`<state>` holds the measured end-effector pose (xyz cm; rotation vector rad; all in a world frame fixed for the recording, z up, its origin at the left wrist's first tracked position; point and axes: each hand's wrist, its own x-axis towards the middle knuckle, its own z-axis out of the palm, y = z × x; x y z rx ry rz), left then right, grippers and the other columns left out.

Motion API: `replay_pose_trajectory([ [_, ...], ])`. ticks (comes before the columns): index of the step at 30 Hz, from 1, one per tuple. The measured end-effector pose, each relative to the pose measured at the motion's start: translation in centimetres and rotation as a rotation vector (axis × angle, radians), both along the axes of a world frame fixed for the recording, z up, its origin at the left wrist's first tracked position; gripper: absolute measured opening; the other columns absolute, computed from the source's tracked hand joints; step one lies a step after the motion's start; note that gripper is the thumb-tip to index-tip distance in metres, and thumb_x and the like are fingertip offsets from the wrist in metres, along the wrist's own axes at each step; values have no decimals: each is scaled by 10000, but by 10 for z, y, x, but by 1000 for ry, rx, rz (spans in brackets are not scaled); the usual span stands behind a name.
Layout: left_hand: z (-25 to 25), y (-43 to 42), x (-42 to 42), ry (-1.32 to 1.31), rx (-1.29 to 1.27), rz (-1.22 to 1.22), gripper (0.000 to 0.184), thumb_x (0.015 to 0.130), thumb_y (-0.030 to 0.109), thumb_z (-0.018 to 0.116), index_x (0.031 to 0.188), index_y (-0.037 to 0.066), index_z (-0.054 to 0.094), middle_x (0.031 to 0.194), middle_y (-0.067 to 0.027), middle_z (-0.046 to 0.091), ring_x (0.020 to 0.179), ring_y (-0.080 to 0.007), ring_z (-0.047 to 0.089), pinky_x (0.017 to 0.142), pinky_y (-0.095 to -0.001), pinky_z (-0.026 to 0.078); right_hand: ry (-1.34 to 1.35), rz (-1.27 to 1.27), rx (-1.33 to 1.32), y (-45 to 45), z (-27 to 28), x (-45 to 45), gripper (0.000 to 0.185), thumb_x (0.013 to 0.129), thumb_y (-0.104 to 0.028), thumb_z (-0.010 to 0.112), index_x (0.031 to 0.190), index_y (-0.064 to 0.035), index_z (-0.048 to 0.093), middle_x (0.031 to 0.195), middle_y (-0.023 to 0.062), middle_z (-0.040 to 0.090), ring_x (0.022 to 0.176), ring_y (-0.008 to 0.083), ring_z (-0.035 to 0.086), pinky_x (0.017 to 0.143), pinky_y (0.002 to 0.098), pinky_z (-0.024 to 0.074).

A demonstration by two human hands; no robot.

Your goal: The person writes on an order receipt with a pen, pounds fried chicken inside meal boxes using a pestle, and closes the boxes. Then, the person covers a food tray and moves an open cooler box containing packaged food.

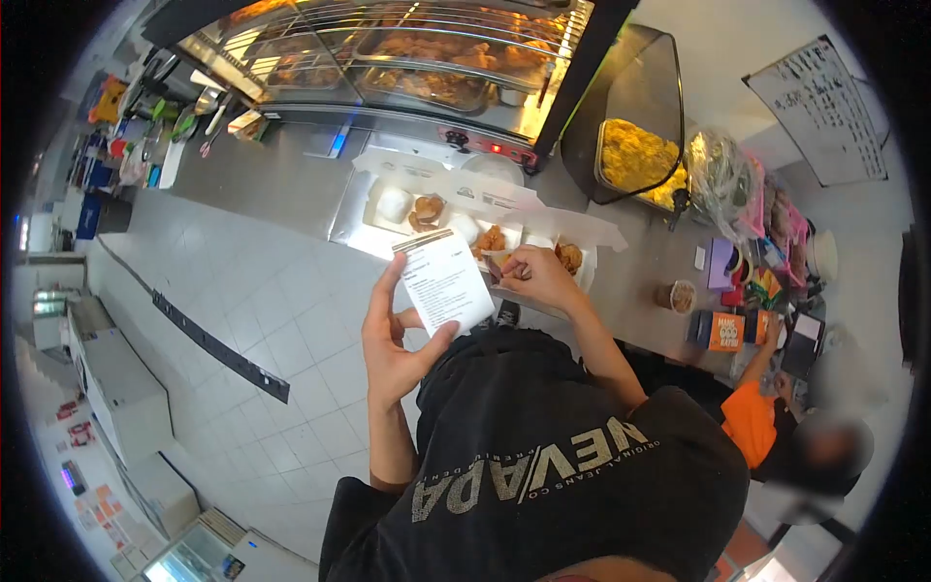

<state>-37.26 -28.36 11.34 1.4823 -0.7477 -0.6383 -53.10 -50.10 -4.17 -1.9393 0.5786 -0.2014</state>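
My left hand (388,354) grips a white printed receipt (441,281) between thumb and fingers, in front of the food boxes. My right hand (538,278) is closed in a pinch at the front edge of the boxes. At its fingertips is a small dark brown item, too small to name. Open white cardboard boxes (495,187) stand in a row on the counter with their lids up. Inside them are white rounded rice mounds (393,205) and pieces of brown fried chicken (427,210). The receipt covers part of the boxes.
A lit glass warmer (427,58) with trays of fried chicken stands behind the boxes. To the right are a bin of yellow food (635,155), a plastic cup (677,297) and orange-black boxes (722,331). A person in an orange sleeve (752,422) works at the far right.
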Motion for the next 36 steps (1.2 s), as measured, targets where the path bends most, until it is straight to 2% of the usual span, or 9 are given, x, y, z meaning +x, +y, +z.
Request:
replay_pose_trajectory([
  [5, 0, 15, 7, 35, 13, 83, 969, 722, -96, 811, 1554, -54, 317, 1483, -232, 505, 1005, -205, 739, 891, -286, 568, 38, -5, 43, -1, -13, 8, 245, 788, -155, 799, 983, -17, 744, 875, 119, 709, 774, 202, 662, 727, 331, 532],
  [8, -1, 27, 17, 39, -70, 140, 981, 719, -91, 819, 1555, -58, 308, 1465, -232, 526, 1013, -210, 740, 907, -292, 564, 0, -9, 77, -2, -20, 7, 257, 785, -164, 798, 996, -28, 743, 875, 116, 720, 796, 198, 669, 740, 329, 533],
  [11, 1, 32, 23, -20, -84, 168, 995, 693, -103, 824, 1545, -81, 311, 1527, -263, 431, 1095, -253, 714, 894, -296, 587, 74, 40, 31, -4, -16, 9, 252, 779, -171, 795, 980, -27, 746, 884, 115, 738, 810, 196, 684, 750, 331, 541],
  [14, 6, 30, 22, -27, -94, 170, 974, 716, -78, 832, 1543, -77, 318, 1454, -232, 535, 1037, -221, 738, 886, -291, 567, 81, 88, 14, -9, -20, 16, 237, 779, -163, 782, 970, -26, 748, 879, 115, 740, 814, 194, 694, 756, 333, 548],
  [24, 6, 28, 23, -46, -133, 152, 958, 719, -54, 834, 1542, -67, 344, 1419, -232, 566, 1019, -223, 745, 828, -277, 577, 16, 164, -7, -33, -7, 65, 189, 798, -87, 733, 974, -22, 754, 890, 99, 751, 844, 176, 713, 800, 327, 569],
  [27, 4, 28, 23, -45, -158, 156, 958, 713, -56, 832, 1541, -64, 351, 1422, -234, 564, 1020, -222, 745, 826, -277, 576, 20, 177, 6, -31, -5, 67, 153, 823, -68, 761, 965, -16, 737, 909, 48, 729, 819, 130, 645, 772, 289, 534],
  [30, 3, 29, 25, -43, -146, 155, 975, 704, -65, 835, 1544, -71, 338, 1448, -246, 537, 1026, -222, 742, 855, -283, 571, 30, 197, 14, -32, -15, 67, 189, 795, -98, 754, 968, -22, 756, 934, 98, 755, 858, 172, 714, 826, 323, 568],
  [32, 2, 30, 26, -12, -135, 134, 1010, 690, -82, 844, 1548, -86, 311, 1495, -267, 484, 1037, -222, 735, 914, -296, 562, 4, 201, 18, -30, -21, 64, 181, 795, -96, 757, 962, -26, 758, 927, 93, 753, 850, 174, 707, 820, 324, 567],
  [36, 3, 30, 26, -26, -126, 141, 993, 698, -70, 840, 1547, -77, 325, 1466, -253, 517, 1032, -221, 738, 884, -290, 567, -15, 193, 41, -29, -26, 61, 176, 791, -98, 764, 955, -34, 762, 919, 87, 750, 826, 176, 690, 803, 324, 563],
])
